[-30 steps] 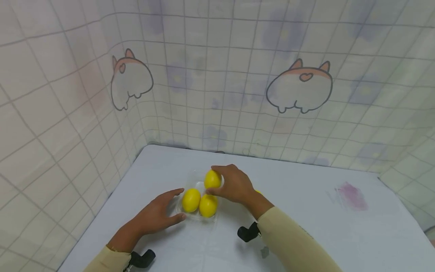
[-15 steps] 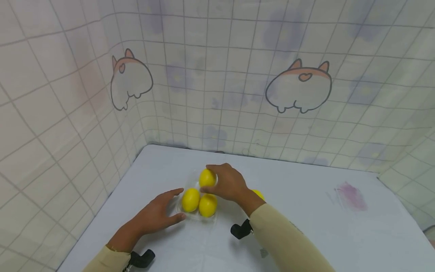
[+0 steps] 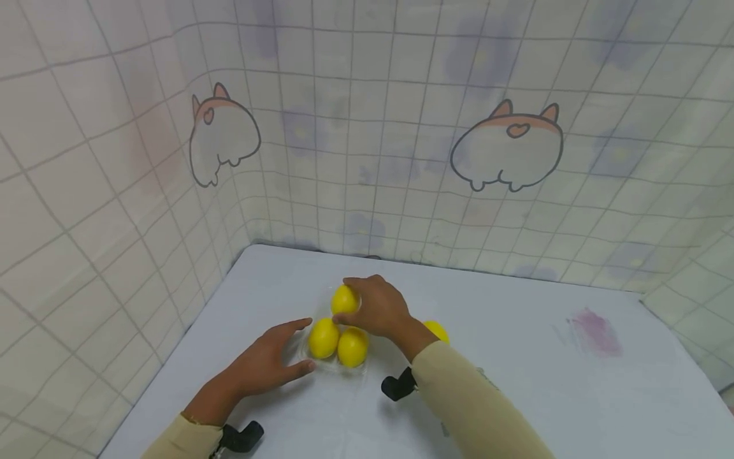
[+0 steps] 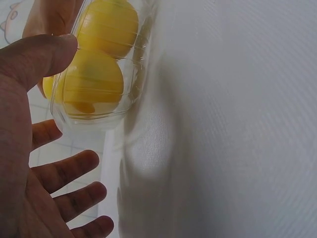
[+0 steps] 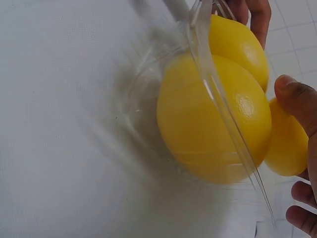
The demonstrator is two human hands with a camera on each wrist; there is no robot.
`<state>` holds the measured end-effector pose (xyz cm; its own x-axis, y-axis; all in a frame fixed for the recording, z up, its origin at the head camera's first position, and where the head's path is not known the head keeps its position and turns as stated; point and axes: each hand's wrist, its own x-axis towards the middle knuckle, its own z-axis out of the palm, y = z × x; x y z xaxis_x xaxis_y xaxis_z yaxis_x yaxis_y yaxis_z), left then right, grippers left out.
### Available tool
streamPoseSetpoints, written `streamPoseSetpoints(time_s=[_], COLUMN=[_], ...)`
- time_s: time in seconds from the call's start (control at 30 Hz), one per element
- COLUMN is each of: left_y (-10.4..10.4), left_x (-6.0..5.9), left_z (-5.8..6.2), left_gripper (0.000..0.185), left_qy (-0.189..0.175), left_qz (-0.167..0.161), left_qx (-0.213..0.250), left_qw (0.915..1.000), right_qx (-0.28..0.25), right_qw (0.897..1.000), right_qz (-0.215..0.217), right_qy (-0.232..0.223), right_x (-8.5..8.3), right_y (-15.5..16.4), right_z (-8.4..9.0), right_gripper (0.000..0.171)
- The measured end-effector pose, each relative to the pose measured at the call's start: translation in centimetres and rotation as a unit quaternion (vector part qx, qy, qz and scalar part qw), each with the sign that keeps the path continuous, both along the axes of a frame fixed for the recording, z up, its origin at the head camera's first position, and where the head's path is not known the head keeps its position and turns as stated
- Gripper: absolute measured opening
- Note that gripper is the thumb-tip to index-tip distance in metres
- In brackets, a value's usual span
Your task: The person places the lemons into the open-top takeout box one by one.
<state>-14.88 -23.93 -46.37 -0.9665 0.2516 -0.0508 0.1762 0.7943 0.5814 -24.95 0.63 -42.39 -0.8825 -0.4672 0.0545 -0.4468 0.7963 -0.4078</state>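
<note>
The right hand (image 3: 375, 307) grasps a lemon (image 3: 344, 301) at the far side of the clear box (image 4: 130, 79); both have shifted left since earlier. The left hand (image 3: 266, 360), fingers parted, stays at the box's left. Two near-side lemons (image 3: 323, 338) sit in the box. Right of it, a loose lemon (image 3: 437, 331), now more exposed, lies on the table (image 3: 545, 357).

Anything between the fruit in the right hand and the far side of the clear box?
Nothing visible. The right hand has the held fruit seemingly over the far side of the box; the left fruit and right fruit sit in its near side. The spot directly under the held fruit is hidden.
</note>
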Motion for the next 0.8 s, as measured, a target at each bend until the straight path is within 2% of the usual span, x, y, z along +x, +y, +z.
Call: streamPoseSetpoints(time_s=[0.8], left_y=[-0.2], left_x=[0.1], left_z=[-0.1], left_gripper=[0.084], left_qy=[0.001], left_qz=[-0.003], left_qx=[0.002], left_qw=[1.0], right_qx=[0.012], right_qw=[1.0], right_qz=[-0.006], right_qy=[-0.02], right_x=[-0.2], right_y=[-1.4], right_z=[-0.4], right_gripper=[0.083])
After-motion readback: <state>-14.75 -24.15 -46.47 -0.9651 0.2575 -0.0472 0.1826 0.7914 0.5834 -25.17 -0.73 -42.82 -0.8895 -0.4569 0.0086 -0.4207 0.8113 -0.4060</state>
